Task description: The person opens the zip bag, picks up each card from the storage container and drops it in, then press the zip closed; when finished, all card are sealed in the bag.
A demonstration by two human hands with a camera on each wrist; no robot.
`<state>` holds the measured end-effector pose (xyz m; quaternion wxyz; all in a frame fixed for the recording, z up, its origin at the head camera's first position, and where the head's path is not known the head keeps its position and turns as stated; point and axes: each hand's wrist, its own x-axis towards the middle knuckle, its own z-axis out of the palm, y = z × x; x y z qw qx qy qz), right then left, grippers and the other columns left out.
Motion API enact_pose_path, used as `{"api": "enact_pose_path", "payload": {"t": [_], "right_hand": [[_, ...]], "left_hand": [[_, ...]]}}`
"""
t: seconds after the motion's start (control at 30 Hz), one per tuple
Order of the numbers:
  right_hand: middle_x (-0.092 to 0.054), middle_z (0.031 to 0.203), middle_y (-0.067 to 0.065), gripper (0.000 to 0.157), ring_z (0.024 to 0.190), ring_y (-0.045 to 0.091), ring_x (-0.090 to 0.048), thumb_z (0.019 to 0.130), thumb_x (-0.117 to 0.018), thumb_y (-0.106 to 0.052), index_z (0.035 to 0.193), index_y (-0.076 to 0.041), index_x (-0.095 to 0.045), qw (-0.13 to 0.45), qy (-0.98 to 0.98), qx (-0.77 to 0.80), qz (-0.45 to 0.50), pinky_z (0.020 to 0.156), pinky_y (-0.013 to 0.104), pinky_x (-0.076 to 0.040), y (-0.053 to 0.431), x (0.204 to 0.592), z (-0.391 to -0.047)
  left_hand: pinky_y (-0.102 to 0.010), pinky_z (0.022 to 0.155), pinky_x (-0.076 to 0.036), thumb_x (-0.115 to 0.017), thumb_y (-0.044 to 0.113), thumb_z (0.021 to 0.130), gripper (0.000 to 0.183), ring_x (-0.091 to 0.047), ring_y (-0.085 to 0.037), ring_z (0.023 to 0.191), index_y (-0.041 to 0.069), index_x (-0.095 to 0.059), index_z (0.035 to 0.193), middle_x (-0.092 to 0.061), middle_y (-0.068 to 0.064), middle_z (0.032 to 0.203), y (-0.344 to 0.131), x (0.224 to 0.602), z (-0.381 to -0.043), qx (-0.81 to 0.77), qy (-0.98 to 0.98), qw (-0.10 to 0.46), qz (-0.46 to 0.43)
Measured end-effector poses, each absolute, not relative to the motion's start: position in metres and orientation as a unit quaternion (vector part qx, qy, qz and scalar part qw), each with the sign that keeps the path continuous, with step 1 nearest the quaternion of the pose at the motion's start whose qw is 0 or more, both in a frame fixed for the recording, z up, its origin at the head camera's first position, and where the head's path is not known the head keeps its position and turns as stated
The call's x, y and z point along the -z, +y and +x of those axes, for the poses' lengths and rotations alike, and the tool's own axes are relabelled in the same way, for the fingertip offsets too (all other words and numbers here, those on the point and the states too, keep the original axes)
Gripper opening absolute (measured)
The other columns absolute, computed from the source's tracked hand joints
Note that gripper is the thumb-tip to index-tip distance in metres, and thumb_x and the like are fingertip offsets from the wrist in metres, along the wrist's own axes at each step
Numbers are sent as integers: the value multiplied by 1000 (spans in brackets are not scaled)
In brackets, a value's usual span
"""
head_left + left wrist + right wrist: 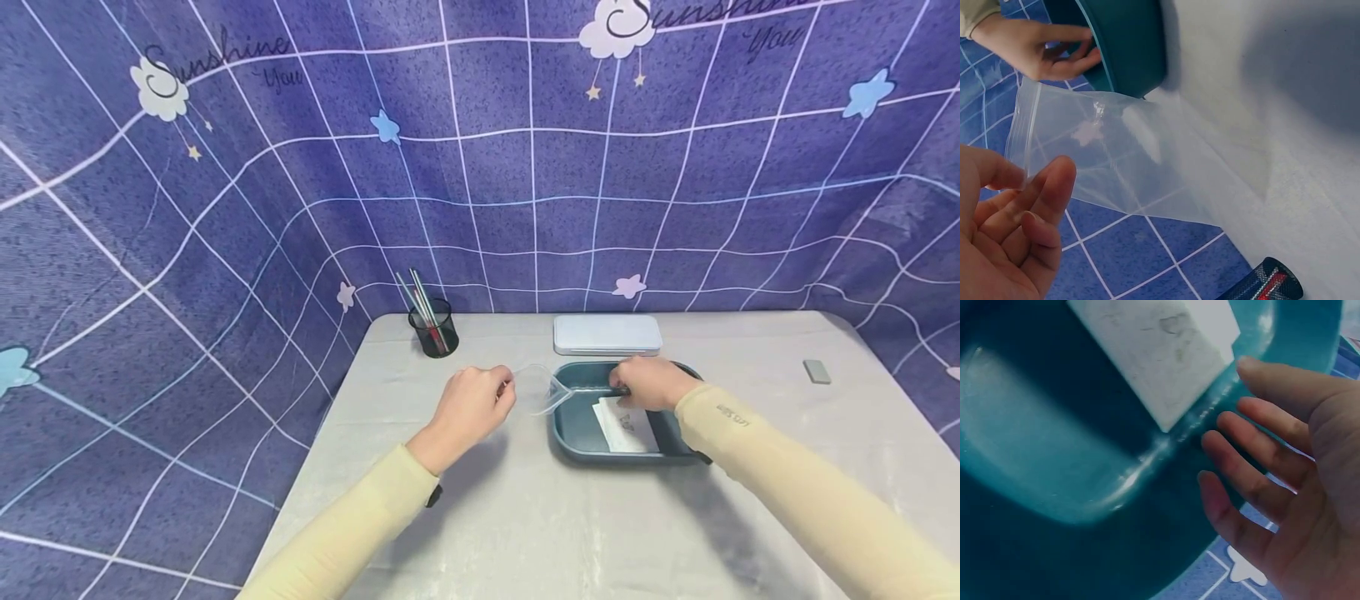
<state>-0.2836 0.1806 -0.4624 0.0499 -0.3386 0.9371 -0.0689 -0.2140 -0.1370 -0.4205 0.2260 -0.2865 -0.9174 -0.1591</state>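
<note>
A clear zip-top plastic bag (1110, 150) hangs from my left hand (472, 402), which pinches it near its zip edge. In the head view the bag's far end reaches the left rim of a teal tray (581, 429). My right hand (652, 383) is over the back part of the tray. Fingers spread and slightly bent, this hand (1297, 462) holds nothing in the right wrist view. A white paper packet (1166, 356) with faint grey print lies in the tray close to its fingertips; in the head view it looks like more than one layer.
A black mesh pen cup (435, 332) with several pens stands at the back left of the table (510, 525). Behind the tray lies a pale blue flat case (607, 333). A small grey block (817, 372) is at the right. A blue patterned curtain (495, 167) surrounds the table.
</note>
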Motion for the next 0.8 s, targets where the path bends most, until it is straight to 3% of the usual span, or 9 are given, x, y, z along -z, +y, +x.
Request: {"api": "enact_pose_path", "payload": {"t": [0.13, 0.3, 0.43, 0.8], "right_hand": [[-72, 105, 10, 43, 101, 33, -70, 79, -90, -21, 114, -1, -76, 79, 942, 55, -322, 91, 51, -54, 182, 470, -282], [-67, 102, 6, 59, 91, 27, -67, 69, -96, -30, 118, -5, -74, 91, 946, 45, -307, 88, 50, -55, 185, 476, -279], [-63, 95, 2, 58, 81, 22, -63, 65, -98, -28, 113, -8, -73, 80, 947, 43, -307, 81, 49, -56, 186, 479, -277], [-63, 91, 2, 54, 80, 28, -67, 61, -98, -27, 105, -12, -71, 25, 949, 37, -312, 74, 53, -56, 189, 481, -279]], "left_hand": [[-36, 56, -50, -66, 8, 91, 10, -57, -13, 55, 12, -72, 84, -61, 8, 63, -137, 421, -214, 156, -918, 225, -286], [-36, 56, -50, -65, 9, 92, 11, -57, -13, 55, 12, -71, 84, -61, 8, 64, -137, 421, -214, 153, -920, 222, -285], [-36, 56, -50, -65, 8, 91, 10, -57, -14, 55, 11, -71, 84, -60, 8, 63, -137, 420, -213, 155, -920, 220, -286], [-36, 56, -50, -65, 9, 92, 10, -56, -12, 55, 12, -72, 85, -60, 8, 65, -138, 421, -215, 153, -922, 214, -283]]}}
